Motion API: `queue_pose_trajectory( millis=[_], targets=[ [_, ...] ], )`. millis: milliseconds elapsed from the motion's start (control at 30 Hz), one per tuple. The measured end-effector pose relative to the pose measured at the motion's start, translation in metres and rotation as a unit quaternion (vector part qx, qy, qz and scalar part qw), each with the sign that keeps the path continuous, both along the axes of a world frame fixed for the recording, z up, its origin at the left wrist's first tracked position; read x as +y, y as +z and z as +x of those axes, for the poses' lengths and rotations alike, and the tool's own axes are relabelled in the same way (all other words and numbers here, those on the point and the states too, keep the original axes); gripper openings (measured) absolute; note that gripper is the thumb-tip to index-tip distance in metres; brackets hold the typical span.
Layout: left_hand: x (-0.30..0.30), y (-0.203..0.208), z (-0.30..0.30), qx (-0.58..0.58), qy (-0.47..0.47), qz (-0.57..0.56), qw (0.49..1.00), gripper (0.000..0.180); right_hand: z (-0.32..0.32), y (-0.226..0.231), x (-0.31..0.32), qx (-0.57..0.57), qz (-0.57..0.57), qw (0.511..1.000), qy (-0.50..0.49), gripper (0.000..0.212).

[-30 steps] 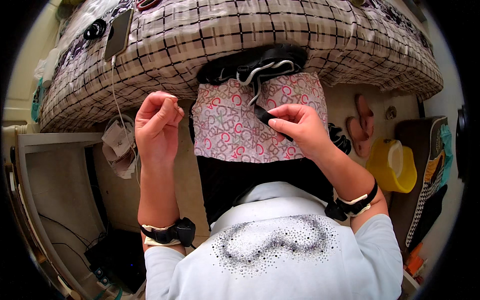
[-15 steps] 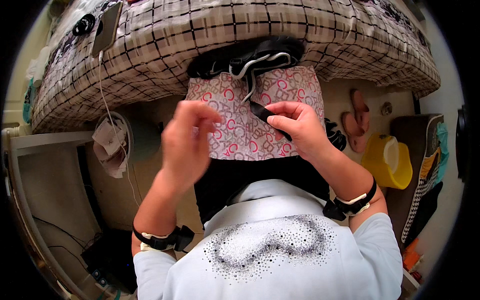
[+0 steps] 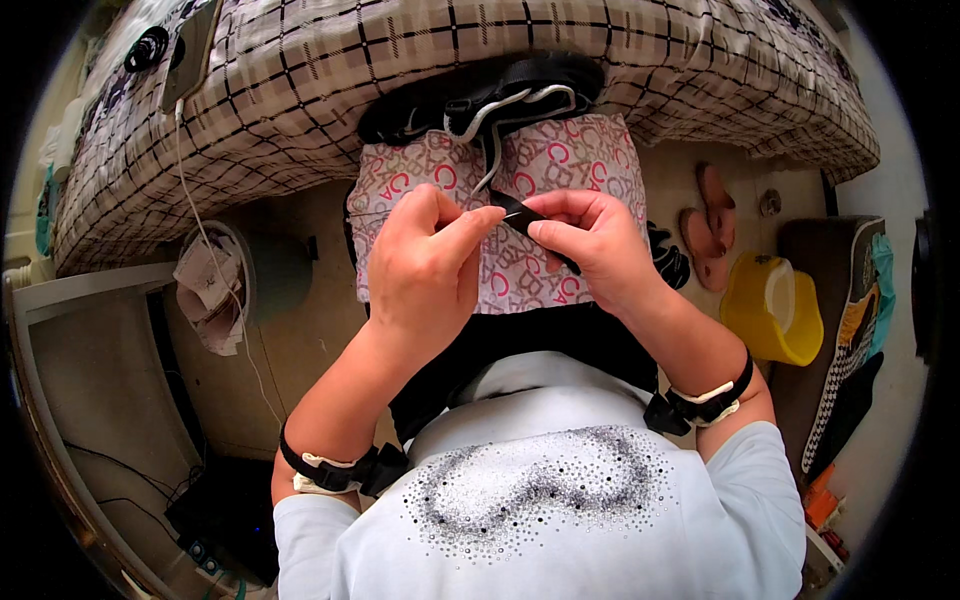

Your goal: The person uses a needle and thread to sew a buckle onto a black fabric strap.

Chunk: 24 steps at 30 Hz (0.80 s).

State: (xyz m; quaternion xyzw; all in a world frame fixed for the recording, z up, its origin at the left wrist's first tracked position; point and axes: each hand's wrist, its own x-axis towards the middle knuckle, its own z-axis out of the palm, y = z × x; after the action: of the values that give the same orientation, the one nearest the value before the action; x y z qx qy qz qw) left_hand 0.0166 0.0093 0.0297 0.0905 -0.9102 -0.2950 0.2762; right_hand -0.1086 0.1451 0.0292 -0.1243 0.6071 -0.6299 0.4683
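Left hand has moved inward to the black strap, apparently pinching a shiny sliver (possibly a needle); right hand grips the strap, between both hands. Judged light and limp, it suits a flat pinch beside the sliver.

Slanting left forearm and right forearm inward, pinching thumb to finger with left hand, back turned up, and likewise with right hand, just beside it.
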Motion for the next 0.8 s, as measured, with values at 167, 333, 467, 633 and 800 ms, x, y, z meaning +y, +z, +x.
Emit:
queue_pose_trajectory(
  millis=[167, 333, 467, 633, 800],
  targets=[
    [0.0019, -0.0005, -0.0002, -0.009, -0.003, 0.003, 1.0, 0.028, 0.0004, 0.0001, -0.0005, 0.0, 0.001, 1.0, 0.0, 0.019],
    [0.0018, 0.0003, -0.0006, -0.015, -0.01, -0.001, 1.0, 0.03, -0.0005, 0.0005, 0.0009, -0.002, 0.0, 1.0, 0.006, 0.019],
    [0.0022, 0.0007, -0.0014, -0.014, -0.01, 0.0, 1.0, 0.031, -0.0005, 0.0005, 0.0012, -0.002, 0.001, 1.0, 0.004, 0.019],
    [0.0044, 0.0025, -0.0018, -0.028, -0.002, 0.005, 1.0, 0.027, -0.0001, -0.0008, 0.0016, 0.004, -0.003, 1.0, 0.003, 0.019],
    [0.0079, 0.0068, -0.0029, -0.036, -0.002, -0.012, 0.999, 0.028, 0.0003, -0.0006, 0.0023, 0.128, 0.018, 0.991, 0.023, 0.018]
  ],
)
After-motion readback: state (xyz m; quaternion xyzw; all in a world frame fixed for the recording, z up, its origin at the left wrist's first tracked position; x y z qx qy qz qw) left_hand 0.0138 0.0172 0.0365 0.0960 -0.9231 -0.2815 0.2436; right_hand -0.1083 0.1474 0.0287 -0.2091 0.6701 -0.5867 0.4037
